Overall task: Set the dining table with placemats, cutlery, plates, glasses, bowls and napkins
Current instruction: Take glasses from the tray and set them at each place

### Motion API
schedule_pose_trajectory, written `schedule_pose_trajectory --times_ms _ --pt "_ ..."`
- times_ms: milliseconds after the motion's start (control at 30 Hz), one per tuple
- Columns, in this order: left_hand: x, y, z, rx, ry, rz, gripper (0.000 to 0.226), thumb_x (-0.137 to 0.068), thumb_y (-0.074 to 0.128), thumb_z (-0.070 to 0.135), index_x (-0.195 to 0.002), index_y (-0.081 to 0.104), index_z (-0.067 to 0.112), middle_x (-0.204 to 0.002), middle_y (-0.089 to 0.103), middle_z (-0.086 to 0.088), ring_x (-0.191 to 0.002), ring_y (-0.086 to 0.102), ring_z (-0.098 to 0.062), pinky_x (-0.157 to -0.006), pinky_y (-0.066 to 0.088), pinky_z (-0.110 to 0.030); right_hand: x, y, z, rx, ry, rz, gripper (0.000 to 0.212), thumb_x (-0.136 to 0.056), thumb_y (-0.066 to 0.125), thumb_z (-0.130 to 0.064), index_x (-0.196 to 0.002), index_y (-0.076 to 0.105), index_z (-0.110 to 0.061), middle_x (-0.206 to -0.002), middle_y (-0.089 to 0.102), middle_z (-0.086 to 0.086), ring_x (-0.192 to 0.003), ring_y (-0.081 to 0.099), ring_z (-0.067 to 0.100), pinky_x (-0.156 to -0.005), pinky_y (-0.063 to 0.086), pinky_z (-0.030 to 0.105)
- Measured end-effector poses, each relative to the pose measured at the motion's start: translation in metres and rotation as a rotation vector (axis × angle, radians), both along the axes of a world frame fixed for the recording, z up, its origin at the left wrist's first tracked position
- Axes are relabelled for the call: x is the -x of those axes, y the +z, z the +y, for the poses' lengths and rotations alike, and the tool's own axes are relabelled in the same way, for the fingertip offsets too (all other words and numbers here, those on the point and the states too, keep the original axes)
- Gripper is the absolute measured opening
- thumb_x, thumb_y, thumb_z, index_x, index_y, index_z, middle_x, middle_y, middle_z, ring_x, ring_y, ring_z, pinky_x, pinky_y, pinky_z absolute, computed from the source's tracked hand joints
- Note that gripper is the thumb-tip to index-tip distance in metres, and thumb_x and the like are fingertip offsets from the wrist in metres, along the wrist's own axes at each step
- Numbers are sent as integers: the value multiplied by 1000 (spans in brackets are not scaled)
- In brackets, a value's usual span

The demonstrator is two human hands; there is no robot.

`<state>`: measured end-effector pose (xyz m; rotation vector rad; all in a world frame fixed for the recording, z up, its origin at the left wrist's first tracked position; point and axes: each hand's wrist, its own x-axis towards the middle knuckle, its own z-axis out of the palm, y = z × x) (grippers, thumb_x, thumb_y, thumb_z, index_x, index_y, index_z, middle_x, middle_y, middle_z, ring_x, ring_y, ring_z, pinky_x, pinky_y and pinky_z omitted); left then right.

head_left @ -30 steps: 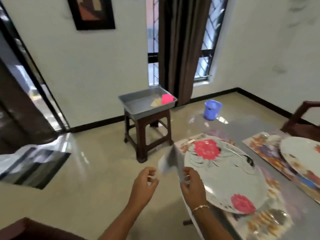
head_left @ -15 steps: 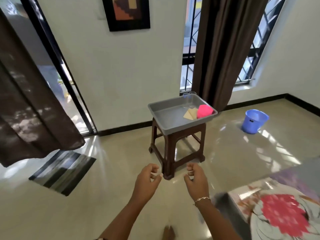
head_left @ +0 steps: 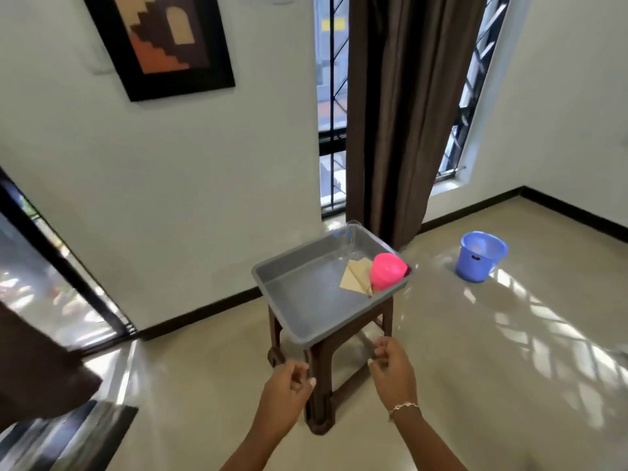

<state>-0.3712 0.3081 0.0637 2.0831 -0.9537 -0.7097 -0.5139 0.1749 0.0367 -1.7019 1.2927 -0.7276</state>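
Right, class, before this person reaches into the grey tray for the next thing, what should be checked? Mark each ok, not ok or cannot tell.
1. Left hand free: ok, fingers curled, holding nothing.
2. Right hand free: ok, likewise empty.
3. Grey tray seated on the brown stool: ok, though it overhangs.
4. Things to fetch: ok, pink bowl and folded napkin lie in the tray's right corner.
5. Glass there: cannot tell, only a clear shape.
6. Hands over the tray: not ok, both short of it.
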Motion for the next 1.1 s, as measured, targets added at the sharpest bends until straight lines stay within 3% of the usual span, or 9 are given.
schedule_pose_trajectory --times_ms 133,267,333,400,567,700,867,1000,1100 --pt "-30 -3 -56 -24 -13 16 10 -87 63 19 -92 55 21 -95 61 0 -86 58 -12 -68 39 -7 -13 4 -49 -23 -13 -28 35 -76 62 4 -85 53 -28 -84 60 4 -77 57 22 -70 44 25" --pt "-63 -13 -124 -37 13 68 11 -88 63 20 -95 55 19 -101 61 0 -98 58 -13 -78 38 -18 -33 2 -105 -80 24 -11 40 -75 61 7 -82 52 -31 -78 59 4 -72 56 21 -67 43 20" --pt "-81 -16 -159 -43 -26 80 11 -90 60 21 -97 51 19 -101 57 3 -97 54 -10 -74 36 -16 -47 -1 -133 -98 37 13 40 -75 61 8 -82 53 -30 -78 60 4 -71 57 21 -64 42 14" --pt "-100 -18 -192 -61 -56 76 10 -91 58 21 -96 49 18 -96 53 4 -93 50 -10 -65 36 -10 -60 0 -161 -114 52 46 40 -75 61 9 -83 53 -29 -77 59 3 -67 56 15 -61 41 8" --pt "-143 -32 -256 -76 -61 93 17 -86 64 17 -91 49 23 -96 56 0 -92 55 -14 -72 36 -12 -91 -2 -227 -118 101 132 34 -76 65 6 -83 53 -24 -74 59 -6 -62 56 -6 -60 40 5" --pt "-166 -44 -300 -163 -79 85 17 -88 62 23 -99 48 21 -102 54 1 -93 51 -9 -76 35 -15 -110 -6 -283 -159 187 221 32 -77 60 9 -94 54 -19 -74 57 -3 -58 54 0 -59 39 5" --pt "-193 -56 -363 -256 -60 73 32 -90 60 27 -119 47 19 -115 48 4 -113 49 -11 -82 32 -15 -137 -24 -375 -114 342 330 38 -74 62 -6 -89 48 -38 -79 55 -7 -71 54 12 -71 46 20" --pt "-197 -64 -412 -326 22 66 41 -90 60 28 -126 46 15 -126 50 -3 -115 49 -13 -83 33 -18 -161 -37 -456 -116 443 360 32 -76 68 -4 -92 48 -23 -82 55 -4 -68 50 4 -65 41 12" --pt "-197 -73 -450 -386 66 84 47 -89 61 27 -131 43 15 -129 50 -3 -116 49 -13 -83 32 -17 -182 -56 -503 -120 449 360 28 -75 66 -3 -93 51 -18 -88 62 7 -77 59 22 -64 45 21"
